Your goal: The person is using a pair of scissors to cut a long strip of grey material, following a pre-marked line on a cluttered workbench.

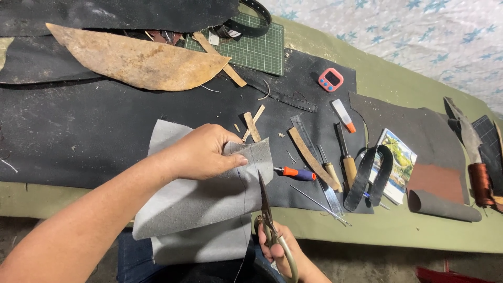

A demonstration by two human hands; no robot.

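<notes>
Olive-green workbench (398,230) strewn with black leather and hand tools.
Left hand (204,152) pinches a grey leather sheet (194,202) at the bench's near edge; right hand (280,251) grips scissors (266,209), blades nearly closed beside the sheet's edge.

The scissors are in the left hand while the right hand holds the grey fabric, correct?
Not quite: the hands are swapped. The head view shows the scissors gripped in the right hand, blades pointing up at the fabric's edge, while the left hand holds the grey fabric.
</notes>
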